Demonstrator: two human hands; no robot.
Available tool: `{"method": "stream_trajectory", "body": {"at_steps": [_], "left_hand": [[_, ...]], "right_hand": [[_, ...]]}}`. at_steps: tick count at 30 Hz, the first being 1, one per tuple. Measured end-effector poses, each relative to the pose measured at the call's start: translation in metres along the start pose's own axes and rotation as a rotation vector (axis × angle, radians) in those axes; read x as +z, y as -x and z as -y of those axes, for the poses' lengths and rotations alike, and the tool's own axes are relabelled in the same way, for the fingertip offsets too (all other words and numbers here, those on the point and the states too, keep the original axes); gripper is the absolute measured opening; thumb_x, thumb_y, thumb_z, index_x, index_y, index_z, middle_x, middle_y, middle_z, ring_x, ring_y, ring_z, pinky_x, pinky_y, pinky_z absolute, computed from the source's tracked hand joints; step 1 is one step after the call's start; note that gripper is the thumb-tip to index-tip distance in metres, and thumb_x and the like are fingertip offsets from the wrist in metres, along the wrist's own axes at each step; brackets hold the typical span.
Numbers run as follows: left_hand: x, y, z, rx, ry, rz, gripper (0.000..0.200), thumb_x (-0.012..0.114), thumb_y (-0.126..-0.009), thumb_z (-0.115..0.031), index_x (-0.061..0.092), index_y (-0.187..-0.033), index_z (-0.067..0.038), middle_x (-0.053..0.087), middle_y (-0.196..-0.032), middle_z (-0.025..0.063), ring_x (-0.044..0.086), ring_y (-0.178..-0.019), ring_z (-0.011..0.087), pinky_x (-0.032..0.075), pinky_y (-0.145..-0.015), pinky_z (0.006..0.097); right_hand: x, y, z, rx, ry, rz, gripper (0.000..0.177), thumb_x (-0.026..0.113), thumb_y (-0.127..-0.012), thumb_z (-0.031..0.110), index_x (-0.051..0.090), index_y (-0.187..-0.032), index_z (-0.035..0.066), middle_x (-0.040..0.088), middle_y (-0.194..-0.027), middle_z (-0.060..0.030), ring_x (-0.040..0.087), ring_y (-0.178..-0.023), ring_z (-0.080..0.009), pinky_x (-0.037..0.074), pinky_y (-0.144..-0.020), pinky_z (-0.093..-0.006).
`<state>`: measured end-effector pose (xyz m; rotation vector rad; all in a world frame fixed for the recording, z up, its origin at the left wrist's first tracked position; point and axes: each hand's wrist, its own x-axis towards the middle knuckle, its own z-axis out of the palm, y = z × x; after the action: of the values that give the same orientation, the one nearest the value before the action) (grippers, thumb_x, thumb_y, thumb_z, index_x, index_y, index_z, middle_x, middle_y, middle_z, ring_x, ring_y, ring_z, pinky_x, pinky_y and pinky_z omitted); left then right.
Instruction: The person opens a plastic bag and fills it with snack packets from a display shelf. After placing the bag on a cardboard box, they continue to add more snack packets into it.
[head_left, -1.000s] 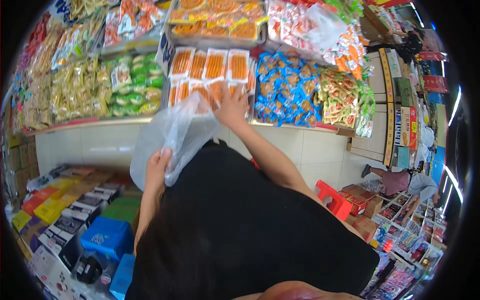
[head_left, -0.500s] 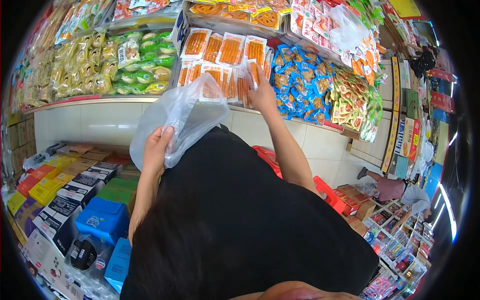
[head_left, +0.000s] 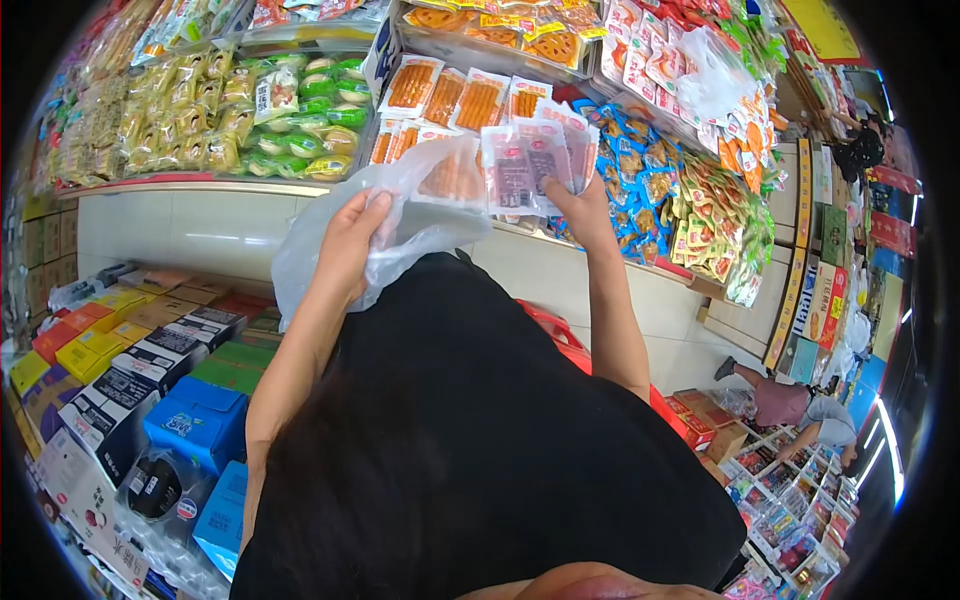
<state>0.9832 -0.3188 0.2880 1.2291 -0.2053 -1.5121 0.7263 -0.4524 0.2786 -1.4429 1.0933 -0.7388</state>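
My left hand [head_left: 352, 238] is closed on the edge of a translucent plastic bag [head_left: 310, 245], whose mouth gapes to the right. Several flat snack packets [head_left: 512, 168] are fanned out in my right hand [head_left: 582, 208], thumb across their lower edge, just right of the bag. Their backs face me, pale with a dark panel. Behind them lie orange stick snack packets [head_left: 480, 100] in a shelf bin. Part of that bin is hidden by the bag and the held packets.
Blue packets [head_left: 625, 190] and green-yellow packets [head_left: 705, 225] fill the shelf to the right, wrapped green packs [head_left: 310, 115] the left. Stacked boxes [head_left: 200, 420] stand at lower left, a red basket [head_left: 560, 335] behind my right arm. Another person [head_left: 785, 403] bends at far right.
My right hand has lifted several packets out of the bin and moved right. My left hand has shifted up and right with the bag, and the bag's mouth now sits beside the packets.
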Motion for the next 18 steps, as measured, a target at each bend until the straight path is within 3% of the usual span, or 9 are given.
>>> {"method": "stream_trajectory", "body": {"at_steps": [4,6,8,10,12,13,16,17,18], "left_hand": [[0.026,-0.008,-0.017,0.032,0.139,0.069,0.028,0.051,-0.091,-0.018,0.053,-0.114,-0.002,0.062,-0.099,0.0057,0.061,-0.083,0.011,0.051,-0.071,0.0259],[0.031,-0.012,-0.017,0.095,0.206,0.202,0.03,0.051,-0.091,-0.018,0.052,-0.117,-0.003,0.062,-0.103,0.0075,0.061,-0.088,0.0136,0.052,-0.075,0.029],[0.041,-0.009,-0.018,0.072,0.237,0.241,0.03,0.051,-0.091,-0.019,0.052,-0.117,-0.003,0.062,-0.102,0.0075,0.061,-0.088,0.0136,0.052,-0.075,0.0295],[0.047,-0.005,-0.015,0.043,0.265,0.285,0.03,0.051,-0.091,-0.019,0.052,-0.117,-0.003,0.062,-0.102,0.0074,0.061,-0.088,0.0137,0.052,-0.075,0.0301],[0.049,-0.003,-0.008,-0.027,0.273,0.327,0.03,0.052,-0.091,-0.018,0.052,-0.117,-0.003,0.061,-0.102,0.0072,0.061,-0.087,0.0136,0.052,-0.075,0.0304],[0.046,-0.002,-0.008,-0.074,0.311,0.445,0.03,0.053,-0.091,-0.017,0.052,-0.118,-0.004,0.061,-0.102,0.006,0.061,-0.086,0.0124,0.052,-0.074,0.0286],[0.052,0.007,-0.003,-0.09,0.25,0.374,0.031,0.055,-0.09,-0.018,0.052,-0.118,-0.004,0.062,-0.099,0.0034,0.059,-0.077,0.0086,0.05,-0.066,0.0243],[0.052,0.008,-0.002,-0.095,0.222,0.339,0.031,0.056,-0.09,-0.018,0.052,-0.117,-0.005,0.062,-0.097,0.0021,0.058,-0.073,0.0068,0.048,-0.062,0.0222],[0.05,0.007,-0.004,-0.095,0.221,0.34,0.031,0.056,-0.09,-0.018,0.052,-0.117,-0.005,0.062,-0.097,0.0021,0.058,-0.073,0.0068,0.048,-0.062,0.0222]], "right_hand": [[0.019,0.012,0.032,-0.053,0.032,0.199,0.046,0.058,-0.078,0.002,0.047,-0.123,0.0,0.055,-0.111,-0.0064,0.051,-0.101,-0.0135,0.041,-0.088,-0.0291],[0.021,0.01,0.029,-0.005,-0.004,0.318,0.049,0.058,-0.077,0.001,0.047,-0.125,0.002,0.054,-0.117,-0.007,0.05,-0.107,-0.0153,0.039,-0.093,-0.0301],[0.033,0.01,0.041,-0.16,0.342,0.543,0.062,0.054,-0.07,-0.002,0.044,-0.13,0.007,0.054,-0.122,-0.0133,0.051,-0.113,-0.0266,0.039,-0.095,-0.0331],[0.048,0.003,0.033,-0.204,0.356,0.602,0.064,0.053,-0.068,-0.003,0.045,-0.129,0.01,0.052,-0.124,-0.0145,0.049,-0.115,-0.0321,0.039,-0.096,-0.0345],[0.062,-0.006,0.008,-0.313,0.635,0.646,0.055,0.054,-0.069,-0.003,0.052,-0.122,0.009,0.053,-0.122,-0.0124,0.051,-0.112,-0.0293,0.041,-0.092,-0.0345],[0.071,-0.011,0.039,-0.221,0.814,0.709,0.037,0.057,-0.072,0.005,0.06,-0.109,0.008,0.058,-0.114,-0.0125,0.055,-0.103,-0.03,0.043,-0.087,-0.0361],[0.1,-0.028,0.002,-0.119,0.825,0.724,0.024,0.057,-0.076,0.015,0.064,-0.098,0.007,0.063,-0.102,-0.0111,0.059,-0.093,-0.0304,0.044,-0.082,-0.0371],[0.111,-0.033,-0.034,-0.331,0.708,0.651,0.026,0.056,-0.078,0.024,0.064,-0.097,0.007,0.065,-0.094,-0.0136,0.061,-0.088,-0.0321,0.044,-0.08,-0.0382],[0.119,-0.034,-0.048,-0.331,0.708,0.65,0.026,0.056,-0.078,0.024,0.064,-0.097,0.007,0.065,-0.094,-0.0136,0.061,-0.088,-0.0321,0.044,-0.08,-0.0382]]}}
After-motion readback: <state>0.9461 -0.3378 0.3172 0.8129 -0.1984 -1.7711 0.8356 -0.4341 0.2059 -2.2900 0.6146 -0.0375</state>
